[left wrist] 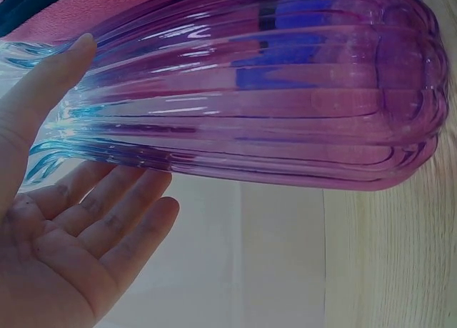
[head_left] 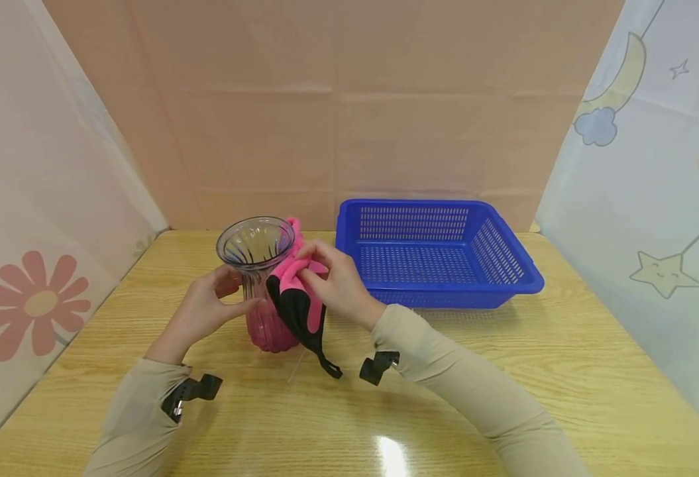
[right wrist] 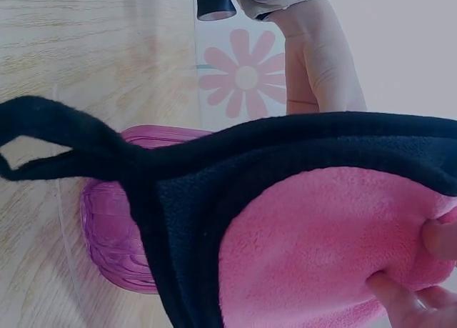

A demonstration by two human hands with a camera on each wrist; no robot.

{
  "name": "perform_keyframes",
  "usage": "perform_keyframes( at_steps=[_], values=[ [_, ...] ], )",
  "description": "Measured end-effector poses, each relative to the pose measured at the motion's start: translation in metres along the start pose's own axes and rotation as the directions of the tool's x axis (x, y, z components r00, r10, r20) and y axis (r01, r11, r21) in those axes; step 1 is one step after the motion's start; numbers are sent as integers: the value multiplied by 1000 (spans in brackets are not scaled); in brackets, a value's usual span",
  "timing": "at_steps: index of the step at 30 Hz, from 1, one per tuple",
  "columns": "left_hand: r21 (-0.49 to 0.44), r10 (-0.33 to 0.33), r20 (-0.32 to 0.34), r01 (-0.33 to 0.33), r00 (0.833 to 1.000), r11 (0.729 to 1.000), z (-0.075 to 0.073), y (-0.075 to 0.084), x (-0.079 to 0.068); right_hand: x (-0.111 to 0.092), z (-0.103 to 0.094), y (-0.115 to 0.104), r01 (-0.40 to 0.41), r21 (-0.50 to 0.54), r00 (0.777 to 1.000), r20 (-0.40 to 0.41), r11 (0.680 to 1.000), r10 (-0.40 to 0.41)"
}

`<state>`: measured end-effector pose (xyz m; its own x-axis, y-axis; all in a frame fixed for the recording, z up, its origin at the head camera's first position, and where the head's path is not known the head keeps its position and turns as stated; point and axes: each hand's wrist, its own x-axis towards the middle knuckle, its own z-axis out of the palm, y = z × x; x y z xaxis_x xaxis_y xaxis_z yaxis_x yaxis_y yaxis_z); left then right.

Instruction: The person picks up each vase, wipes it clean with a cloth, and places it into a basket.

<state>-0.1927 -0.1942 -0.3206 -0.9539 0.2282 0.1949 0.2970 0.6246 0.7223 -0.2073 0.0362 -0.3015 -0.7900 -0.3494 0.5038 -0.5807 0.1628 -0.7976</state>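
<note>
A ribbed glass vase (head_left: pixel 271 324), clear at the rim and pink-purple toward its base, stands on the table. My left hand (head_left: pixel 203 303) holds it around the neck, thumb in front and fingers on the far side. In the left wrist view, the thumb and several fingertips meet the vase (left wrist: pixel 271 92) on opposite sides. Beside the vase, my right hand (head_left: pixel 340 281) pinches a pink plush cloth (head_left: pixel 294 271) with black edging and a black hanging loop. The cloth (right wrist: pixel 307 235) hangs in front of part of the vase in the right wrist view.
Behind and to the right sits a blue plastic basket (head_left: pixel 438 288) with slotted walls. The wooden table (head_left: pixel 301 424) meets a peach backdrop (head_left: pixel 325 132) at the rear, with patterned cloth walls at both sides.
</note>
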Motion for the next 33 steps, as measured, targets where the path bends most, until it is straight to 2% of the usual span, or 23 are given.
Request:
perform_keyframes(
  at_steps=[7,17,23,33],
  values=[
    [-3,-1,3,1,1000,1000,0,1,-1,0,-1,0,-2,21,1000,-21,1000,3],
    [-5,-3,-2,3,1000,1000,0,1,-1,1,3,5,-17,10,1000,4,1000,17],
    [-6,-4,1,4,1000,1000,-1,2,-1,1,5,7,-5,-44,1000,13,999,5],
    [-15,-13,11,13,1000,1000,-2,4,-2,-2,7,9,0,-141,997,74,990,10]
  ],
)
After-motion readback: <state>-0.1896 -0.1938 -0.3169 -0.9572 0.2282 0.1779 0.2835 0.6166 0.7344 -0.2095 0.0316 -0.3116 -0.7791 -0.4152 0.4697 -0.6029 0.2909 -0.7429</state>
